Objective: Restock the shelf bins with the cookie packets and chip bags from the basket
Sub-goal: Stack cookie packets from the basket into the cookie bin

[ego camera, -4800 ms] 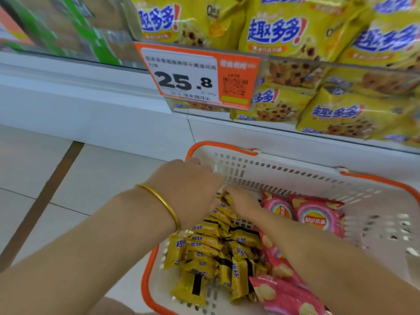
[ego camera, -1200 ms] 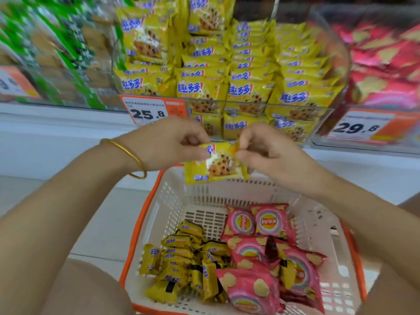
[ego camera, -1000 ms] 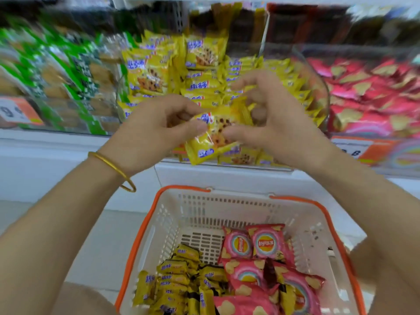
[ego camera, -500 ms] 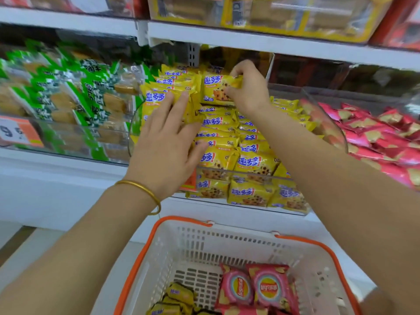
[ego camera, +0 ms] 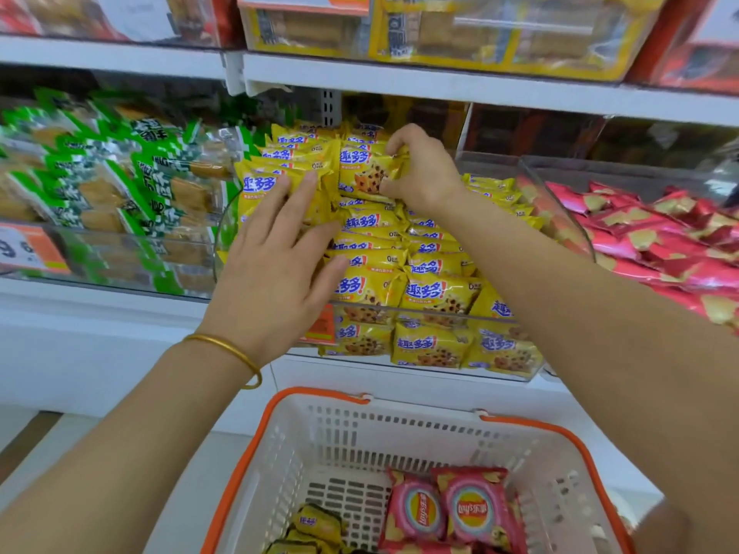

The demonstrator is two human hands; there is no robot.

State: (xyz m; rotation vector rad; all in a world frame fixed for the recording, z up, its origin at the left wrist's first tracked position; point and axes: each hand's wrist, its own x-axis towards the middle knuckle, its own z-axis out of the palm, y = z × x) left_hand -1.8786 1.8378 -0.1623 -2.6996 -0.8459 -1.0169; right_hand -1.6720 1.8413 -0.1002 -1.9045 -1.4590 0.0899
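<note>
- Your right hand pinched a cookie packet by its right end, long axis running left to right, at the far top of the bin.
- Your left hand lay flat, fingers straight, on the pile just left of it.

green snack packets: far left | yellow boxes, perhaps biscuits: upper shelf | orange price tag: left edge

Your basket sits below the shelf — packets at its left, chip bags at its right. Above, the cookie bin stands between a biscuit bin, left, and the chip bin, right. Your left hand lies on its pile; your right hand grips a packet further back.
</note>
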